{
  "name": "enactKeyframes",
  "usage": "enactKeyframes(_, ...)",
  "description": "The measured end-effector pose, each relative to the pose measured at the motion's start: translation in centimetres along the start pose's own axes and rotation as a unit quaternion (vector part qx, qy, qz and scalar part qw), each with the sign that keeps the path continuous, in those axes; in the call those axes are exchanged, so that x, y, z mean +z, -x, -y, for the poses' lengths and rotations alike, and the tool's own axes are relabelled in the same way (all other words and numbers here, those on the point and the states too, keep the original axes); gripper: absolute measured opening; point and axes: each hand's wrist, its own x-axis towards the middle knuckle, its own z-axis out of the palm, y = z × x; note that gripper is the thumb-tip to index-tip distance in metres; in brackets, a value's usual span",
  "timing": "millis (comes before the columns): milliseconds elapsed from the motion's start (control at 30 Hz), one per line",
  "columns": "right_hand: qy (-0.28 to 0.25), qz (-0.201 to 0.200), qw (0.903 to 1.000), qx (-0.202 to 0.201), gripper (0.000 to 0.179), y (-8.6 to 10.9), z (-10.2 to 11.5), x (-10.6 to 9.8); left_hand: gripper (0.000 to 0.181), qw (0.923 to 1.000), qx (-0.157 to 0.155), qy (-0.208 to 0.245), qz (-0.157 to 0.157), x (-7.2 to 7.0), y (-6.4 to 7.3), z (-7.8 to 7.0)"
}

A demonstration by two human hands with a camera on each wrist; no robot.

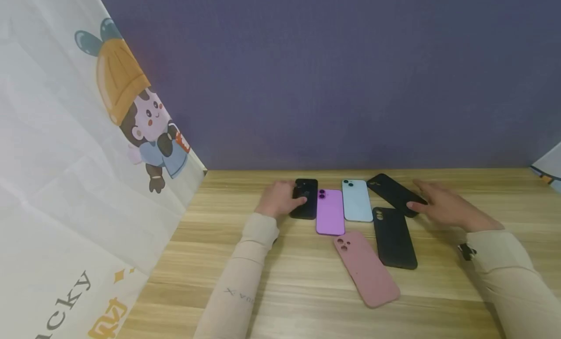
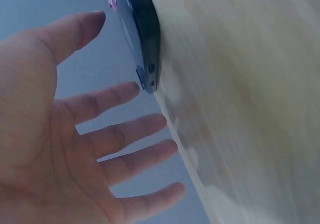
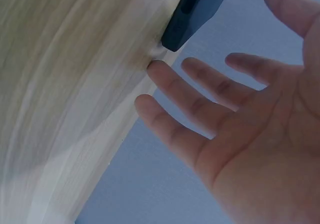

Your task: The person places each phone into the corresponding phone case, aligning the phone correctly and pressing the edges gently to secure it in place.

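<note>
My left hand (image 1: 277, 198) is at the left side of a black phone (image 1: 309, 211), its thumb over the phone's back. Spread, straight fingers show in the left wrist view, next to the phone's dark edge (image 2: 151, 39). On the other side, my right hand (image 1: 449, 210) is beside a slanted black phone case (image 1: 394, 193), thumb at its near right end. The right wrist view shows loosely extended fingers (image 3: 175, 87) close to the case's corner (image 3: 192, 19). Between the hands lie a purple phone (image 1: 330, 215) and a light blue phone (image 1: 357, 202).
A second black phone case (image 1: 395, 241) and a pink phone case (image 1: 370, 275) lie nearer to me on the wooden table (image 1: 302, 290). A dark blue panel (image 1: 333, 76) stands along the back edge, and a white printed curtain (image 1: 52, 149) hangs at left.
</note>
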Motion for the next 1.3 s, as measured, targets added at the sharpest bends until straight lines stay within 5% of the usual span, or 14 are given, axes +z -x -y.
enactKeyframes(267, 0.002, 0.009, 0.9997, 0.025, 0.088, 0.0, 0.8, 0.2, 0.067, 0.9997, -0.003, -0.022, 0.012, -0.2, 0.5, -1.2)
enactKeyframes(533, 0.012, 0.001, 0.9998, 0.018, 0.067, -0.3, 2.1, 0.9, 0.075, 0.9985, -0.023, -0.045, 0.021, 0.1, 0.7, -2.1)
enactKeyframes(933, 0.011, 0.061, 0.9977, 0.027, 0.056, 0.0, 4.1, 1.4, 0.081, 0.9956, -0.026, -0.085, 0.031, 0.1, 0.7, -2.9)
enactKeyframes(1300, 0.014, 0.064, 0.9976, 0.021, 0.055, 0.2, 5.3, 1.8, 0.085, 0.9930, -0.035, -0.102, 0.047, 0.4, 0.9, -3.5)
